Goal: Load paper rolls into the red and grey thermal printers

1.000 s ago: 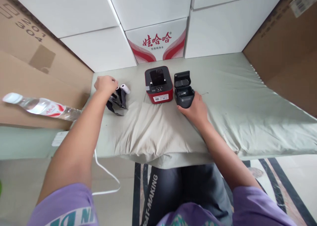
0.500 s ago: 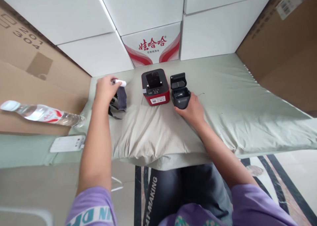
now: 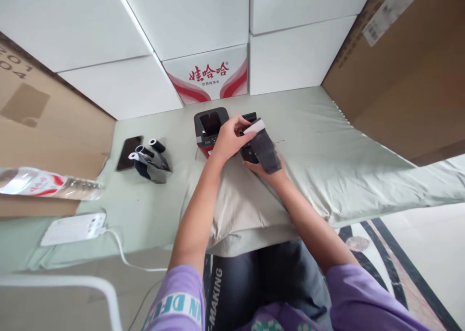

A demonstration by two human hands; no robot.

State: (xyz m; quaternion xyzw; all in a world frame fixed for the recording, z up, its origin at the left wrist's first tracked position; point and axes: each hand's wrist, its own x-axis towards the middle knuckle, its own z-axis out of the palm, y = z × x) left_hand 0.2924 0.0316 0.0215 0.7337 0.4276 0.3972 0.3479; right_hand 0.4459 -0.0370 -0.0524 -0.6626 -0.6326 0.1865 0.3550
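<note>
My left hand pinches a small white paper roll with a wide dark strip unrolled from it. The roll is over a small black printer whose lid stands open, and the strip hangs across the front of that printer. Low on the printer's near right side, my right hand is closed around its body, its fingers partly hidden by the strip. Just left stands a red and black printer, partly covered by my left hand.
Several small rolls with dark strips lie by a black phone on the left. A water bottle and a white power bank with a cable are farther left. White boxes line the back; a brown carton stands at right.
My left hand has carried the roll from the left side of the cloth to above the black printer. My right hand stays on that printer. The view has shifted, showing the rolls and phone.
</note>
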